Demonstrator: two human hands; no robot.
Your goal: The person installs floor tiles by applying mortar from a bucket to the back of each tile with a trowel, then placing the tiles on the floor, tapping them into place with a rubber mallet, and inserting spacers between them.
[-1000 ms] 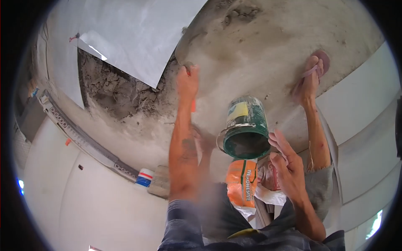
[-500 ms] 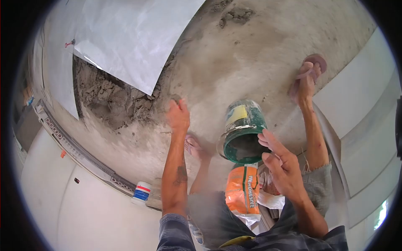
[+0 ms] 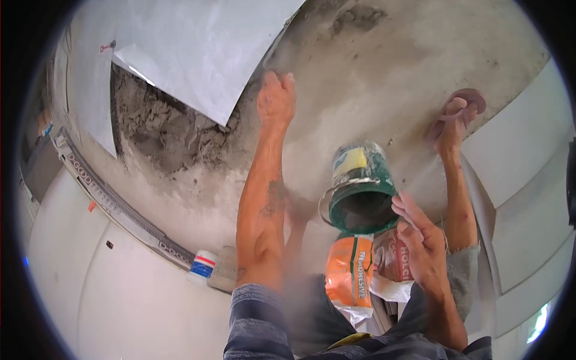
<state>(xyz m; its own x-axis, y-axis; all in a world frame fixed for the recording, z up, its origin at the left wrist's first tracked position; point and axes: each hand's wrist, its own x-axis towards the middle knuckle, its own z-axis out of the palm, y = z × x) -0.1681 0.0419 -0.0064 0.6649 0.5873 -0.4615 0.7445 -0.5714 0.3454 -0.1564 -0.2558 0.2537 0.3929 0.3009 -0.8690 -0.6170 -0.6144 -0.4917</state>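
Observation:
My left hand (image 3: 276, 101) reaches forward over the floor with its fingers curled in, beside the edge of a large pale tile (image 3: 192, 54). What it holds, if anything, I cannot tell; a hazy grey streak shows just past the fingers. My right hand (image 3: 423, 237) has its fingers stretched out and thumb apart, fingertips right at the rim of a green bucket (image 3: 393, 174). The bucket tips its mouth toward me, with grey powder inside and a wire handle at its left. Rough grey mortar (image 3: 168, 132) lies near the tile's corner.
An orange tile adhesive bag (image 3: 348, 270) and a red-and-white bag (image 3: 396, 258) lie between my legs. To the left are a white tub (image 3: 203, 265) and a long D-GOOD rail (image 3: 114, 201). Tile slabs (image 3: 528, 156) line the right. Dust hangs by my left knee.
My left hand has moved forward, up along the tile's edge. My right hand has shifted slightly right and down, still beside the bucket's rim. The view has shifted a little.

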